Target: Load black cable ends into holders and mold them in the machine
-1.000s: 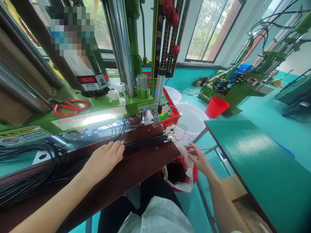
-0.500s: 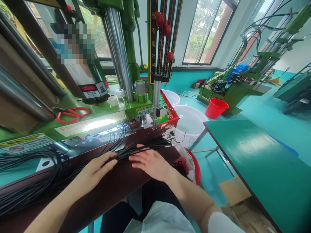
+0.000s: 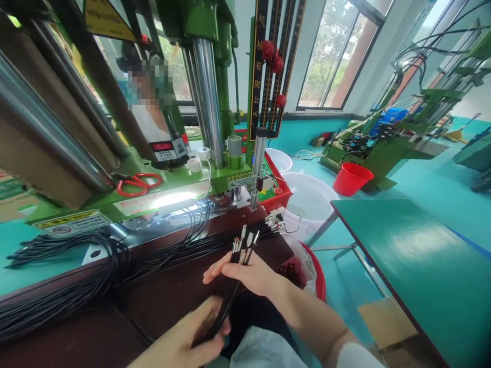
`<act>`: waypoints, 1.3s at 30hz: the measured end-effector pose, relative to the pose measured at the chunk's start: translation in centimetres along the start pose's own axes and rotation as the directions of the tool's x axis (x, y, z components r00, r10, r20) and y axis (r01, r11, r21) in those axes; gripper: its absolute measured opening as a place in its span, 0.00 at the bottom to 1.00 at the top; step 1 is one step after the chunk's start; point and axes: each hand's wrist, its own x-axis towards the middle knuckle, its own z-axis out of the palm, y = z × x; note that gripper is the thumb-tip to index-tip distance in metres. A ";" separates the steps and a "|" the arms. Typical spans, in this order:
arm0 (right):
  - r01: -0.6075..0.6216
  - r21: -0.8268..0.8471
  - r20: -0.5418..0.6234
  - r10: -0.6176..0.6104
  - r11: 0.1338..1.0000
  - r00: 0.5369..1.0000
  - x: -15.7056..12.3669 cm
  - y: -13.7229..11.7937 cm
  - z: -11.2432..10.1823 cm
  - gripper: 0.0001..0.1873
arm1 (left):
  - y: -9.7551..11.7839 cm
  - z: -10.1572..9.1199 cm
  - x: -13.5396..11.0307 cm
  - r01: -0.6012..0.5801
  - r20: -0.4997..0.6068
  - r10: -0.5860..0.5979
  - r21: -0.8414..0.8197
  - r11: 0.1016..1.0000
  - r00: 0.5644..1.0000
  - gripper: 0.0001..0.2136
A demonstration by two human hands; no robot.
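A small bundle of black cables (image 3: 229, 302) tilts upward in front of my body, its metal and white connector ends (image 3: 245, 244) pointing away from me. Around its upper part, just below the connectors, is my right hand (image 3: 253, 273), thumb laid across the cables. Lower down, my left hand (image 3: 195, 329) is wrapped round the same bundle, slightly blurred. Behind them a larger cable bundle (image 3: 192, 250) lies along the dark red-brown bench (image 3: 172, 286), its connector ends (image 3: 275, 222) at the right. Coiled black cables (image 3: 69, 301) lie on the left.
A green press (image 3: 218, 176) stands behind the bench, with red-handled scissors (image 3: 138, 185) on its base. A red bin (image 3: 320, 276), a white tub (image 3: 318, 191) and a green table (image 3: 406, 240) are to the right. A person (image 3: 153, 117) is behind the press.
Both hands have come back toward my body, lifting a small cable bundle off the larger one and tilting its ends up. My view has shifted slightly left.
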 end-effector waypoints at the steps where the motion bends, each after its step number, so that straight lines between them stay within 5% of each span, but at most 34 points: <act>1: -0.027 -0.033 -0.001 0.027 0.999 1.000 -0.1 0.2 0.1 0.10 | 0.8 0.9 1.0 -0.046 -0.020 0.043 -0.129 0.991 0.999 0.15; 4: -0.121 -0.058 -0.060 0.118 0.991 0.991 -0.2 0.5 -0.5 0.11 | 2.9 3.0 4.1 -0.095 -0.208 0.021 -0.356 0.930 0.978 0.13; 7: -0.114 -0.014 -0.148 0.111 0.993 0.983 -0.4 0.5 -1.8 0.15 | 3.9 3.6 6.2 -0.128 -0.287 0.026 -0.343 0.930 0.958 0.14; 13: 0.046 -0.109 -0.213 -0.069 0.993 0.975 -0.5 -0.6 -4.4 0.14 | 4.7 1.6 9.1 -0.211 -0.348 0.145 -0.159 0.965 0.926 0.12; 16: 0.077 -0.226 -0.315 -0.147 0.971 0.938 0.2 -1.5 -6.0 0.16 | 6.0 -0.2 10.8 -0.317 -0.445 0.271 -0.032 0.948 0.853 0.11; 21: -0.370 -0.415 -0.530 0.109 0.831 0.841 1.4 -2.2 -11.0 0.22 | 9.1 -3.4 10.4 -0.476 -0.570 0.334 -0.116 0.872 0.750 0.10; 24: -0.475 -0.485 -0.535 0.180 0.734 0.825 1.7 -2.6 -13.4 0.23 | 10.5 -4.6 8.8 -0.573 -0.602 0.365 -0.194 0.796 0.710 0.08; 28: -0.378 -0.576 -0.446 0.108 0.725 0.888 2.0 -4.4 -12.2 0.17 | 10.5 -4.3 8.3 -0.519 -0.562 0.289 -0.304 0.799 0.775 0.09; 31: -0.018 -0.517 -0.204 -0.103 0.856 0.973 2.7 -6.5 -8.9 0.17 | 9.5 -3.0 9.3 -0.408 -0.503 0.224 -0.292 0.865 0.835 0.11; 33: 0.170 -0.407 -0.122 -0.238 0.897 0.964 3.5 -7.6 -7.0 0.23 | 8.6 -1.9 10.0 -0.356 -0.453 0.210 -0.266 0.896 0.866 0.12; 36: 0.158 -0.345 -0.175 -0.229 0.925 0.957 4.7 -8.5 -5.4 0.16 | 7.6 -0.5 10.3 -0.314 -0.379 0.211 -0.233 0.921 0.901 0.12; 39: 0.065 -0.288 -0.231 -0.135 0.955 0.964 5.2 -8.2 -5.1 0.13 | 7.0 0.3 9.8 -0.314 -0.393 0.233 -0.153 0.937 0.889 0.12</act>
